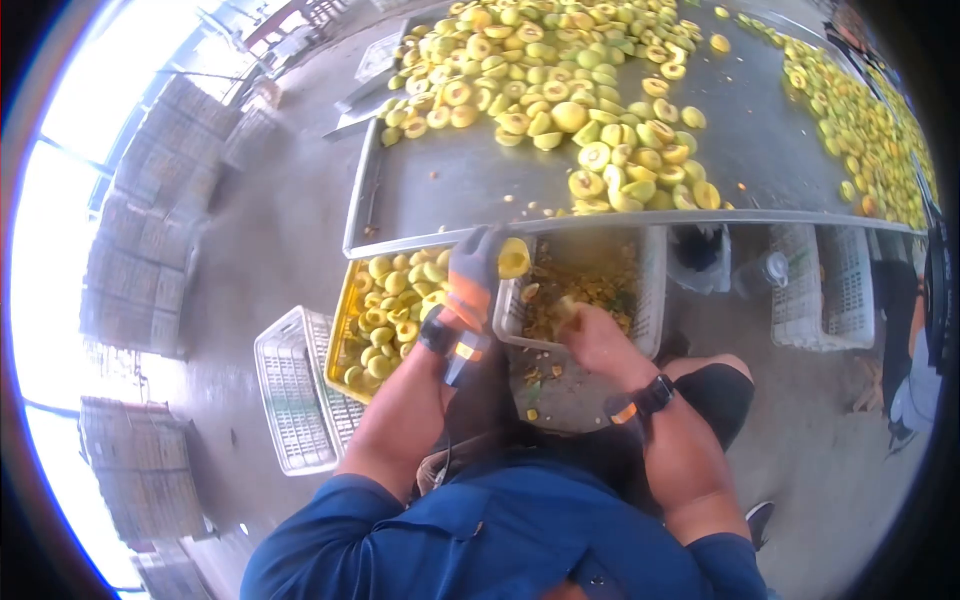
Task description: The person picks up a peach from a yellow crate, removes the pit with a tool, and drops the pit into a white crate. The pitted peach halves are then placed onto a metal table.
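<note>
My left hand, in a grey and orange glove, holds a yellow peach half just in front of the metal table's near edge. My right hand is bare and closed over the front of a white crate of peach scraps. Something small and pale shows at its fingertips, too blurred to name. Beside my left wrist, a yellow crate is filled with peach halves.
A steel table bears a large heap of halved peaches and another pile at right. White crates stand at left and right. A clear jug is under the table. Stacked crates line the left side.
</note>
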Demonstrator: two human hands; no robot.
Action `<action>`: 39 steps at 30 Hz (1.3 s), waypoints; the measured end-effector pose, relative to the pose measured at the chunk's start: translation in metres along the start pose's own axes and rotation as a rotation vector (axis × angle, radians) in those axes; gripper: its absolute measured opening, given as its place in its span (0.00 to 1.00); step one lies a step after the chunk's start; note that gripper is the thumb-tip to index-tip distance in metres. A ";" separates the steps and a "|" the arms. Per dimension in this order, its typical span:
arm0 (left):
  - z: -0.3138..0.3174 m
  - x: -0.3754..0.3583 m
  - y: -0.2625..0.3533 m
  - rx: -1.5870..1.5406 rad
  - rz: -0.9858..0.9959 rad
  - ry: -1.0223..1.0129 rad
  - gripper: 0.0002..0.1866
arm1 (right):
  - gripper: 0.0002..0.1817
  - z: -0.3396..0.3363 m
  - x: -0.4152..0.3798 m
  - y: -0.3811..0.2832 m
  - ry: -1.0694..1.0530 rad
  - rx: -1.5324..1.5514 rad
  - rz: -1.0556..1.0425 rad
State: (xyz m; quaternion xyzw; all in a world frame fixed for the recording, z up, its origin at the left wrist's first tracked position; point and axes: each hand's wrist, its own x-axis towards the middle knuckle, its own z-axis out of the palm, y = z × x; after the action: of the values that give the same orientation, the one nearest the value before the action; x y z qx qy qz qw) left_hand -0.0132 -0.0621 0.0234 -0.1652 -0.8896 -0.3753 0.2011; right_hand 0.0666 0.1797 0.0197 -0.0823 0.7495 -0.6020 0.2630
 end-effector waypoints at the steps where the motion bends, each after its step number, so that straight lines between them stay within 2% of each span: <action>1: -0.009 -0.005 -0.004 -0.152 -0.142 0.065 0.13 | 0.16 0.004 0.009 0.013 0.069 -0.043 0.076; 3: -0.035 -0.013 -0.007 -0.445 -0.538 0.149 0.12 | 0.19 0.008 0.018 0.032 0.137 -0.149 0.101; 4: -0.048 -0.019 -0.019 -0.538 -0.503 0.184 0.11 | 0.19 0.009 0.016 0.029 0.160 -0.190 0.084; 8: -0.103 -0.066 -0.069 -0.479 -0.660 0.360 0.12 | 0.20 0.020 0.009 0.026 0.181 -0.336 0.025; 10: -0.138 -0.099 -0.094 -0.318 -0.787 0.256 0.13 | 0.20 0.018 0.010 0.030 0.182 -0.380 0.011; 12: -0.170 -0.136 -0.135 0.107 -0.914 0.044 0.13 | 0.20 0.017 0.008 0.030 0.183 -0.393 0.016; 14: -0.175 -0.154 -0.152 0.461 -0.875 0.123 0.14 | 0.20 0.015 0.006 0.027 0.179 -0.376 0.006; 16: -0.171 -0.129 -0.148 0.268 -0.828 0.248 0.15 | 0.21 0.013 0.006 0.022 0.184 -0.361 -0.002; 19: -0.132 -0.035 -0.067 0.060 -0.639 0.222 0.17 | 0.19 0.011 0.006 0.011 0.177 -0.299 0.001; 20: -0.110 -0.011 -0.068 0.030 -0.546 0.178 0.17 | 0.19 0.010 0.005 0.005 0.177 -0.275 -0.003; 21: -0.084 0.014 -0.076 -0.137 -0.525 0.088 0.17 | 0.18 0.009 0.003 -0.002 0.190 -0.261 -0.028; 22: -0.053 0.036 -0.077 -0.080 -0.387 0.027 0.14 | 0.18 0.008 0.002 -0.003 0.208 -0.259 -0.044; 23: -0.021 0.059 -0.066 -0.114 -0.365 -0.055 0.16 | 0.18 0.007 0.002 -0.003 0.227 -0.257 -0.060; 25: 0.034 0.102 -0.036 -0.126 -0.331 -0.244 0.21 | 0.16 0.002 0.000 -0.010 0.264 -0.250 -0.072; 27: 0.098 0.133 -0.046 -0.061 -0.284 -0.376 0.25 | 0.17 -0.004 0.000 -0.008 0.299 -0.212 -0.107; 30: 0.144 0.162 -0.021 0.124 -0.409 -0.610 0.29 | 0.15 -0.016 0.002 -0.012 0.361 -0.134 -0.140; 32: 0.154 0.166 -0.013 0.191 -0.368 -0.604 0.32 | 0.14 -0.023 0.000 -0.021 0.384 -0.096 -0.118; 34: 0.154 0.162 -0.020 0.138 -0.425 -0.568 0.30 | 0.14 -0.029 -0.002 -0.030 0.381 -0.072 -0.060; 37: 0.137 0.143 -0.023 -0.072 -0.304 -0.348 0.25 | 0.12 -0.033 -0.001 -0.032 0.448 -0.101 -0.138; 39: 0.115 0.130 -0.016 -0.263 -0.315 -0.321 0.23 | 0.12 -0.036 0.002 -0.030 0.504 -0.113 -0.163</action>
State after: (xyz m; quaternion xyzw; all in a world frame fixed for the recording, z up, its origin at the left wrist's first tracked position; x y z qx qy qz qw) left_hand -0.1598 0.0307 0.0037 -0.1066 -0.8686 -0.4832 -0.0268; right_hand 0.0413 0.2019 0.0527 -0.0045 0.8145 -0.5800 0.0139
